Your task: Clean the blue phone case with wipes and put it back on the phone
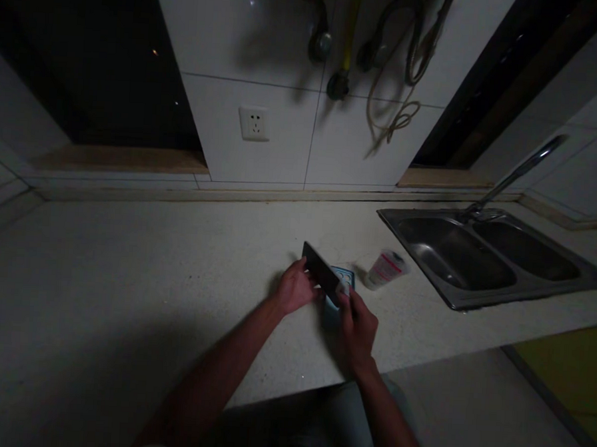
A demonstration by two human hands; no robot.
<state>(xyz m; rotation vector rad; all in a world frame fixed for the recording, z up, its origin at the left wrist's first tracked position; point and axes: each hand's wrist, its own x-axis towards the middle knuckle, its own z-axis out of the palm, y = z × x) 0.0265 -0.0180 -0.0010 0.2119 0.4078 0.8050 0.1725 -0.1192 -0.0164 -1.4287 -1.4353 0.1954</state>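
A dark, flat smartphone point(320, 271) is held tilted above the counter, between both hands. My left hand point(295, 290) grips its left end, with the thumb by the upper edge. At the other end my right hand point(358, 323) is closed, pinching a small whitish piece point(344, 290) against the phone's corner; whether that is a tissue or cloth I cannot tell. Under the phone lies a light-blue phone case point(346, 277) with round camera openings, partly covered by the phone and my right hand. A clear plastic cup point(385, 269) with pink print stands just right of the case.
The pale countertop point(126, 274) runs along the tiled wall. A steel double sink point(457, 255) with a tall faucet point(516, 171) is set in at the right. A wall socket point(254, 124), pipes and a hanging cord point(394, 118) are at the back.
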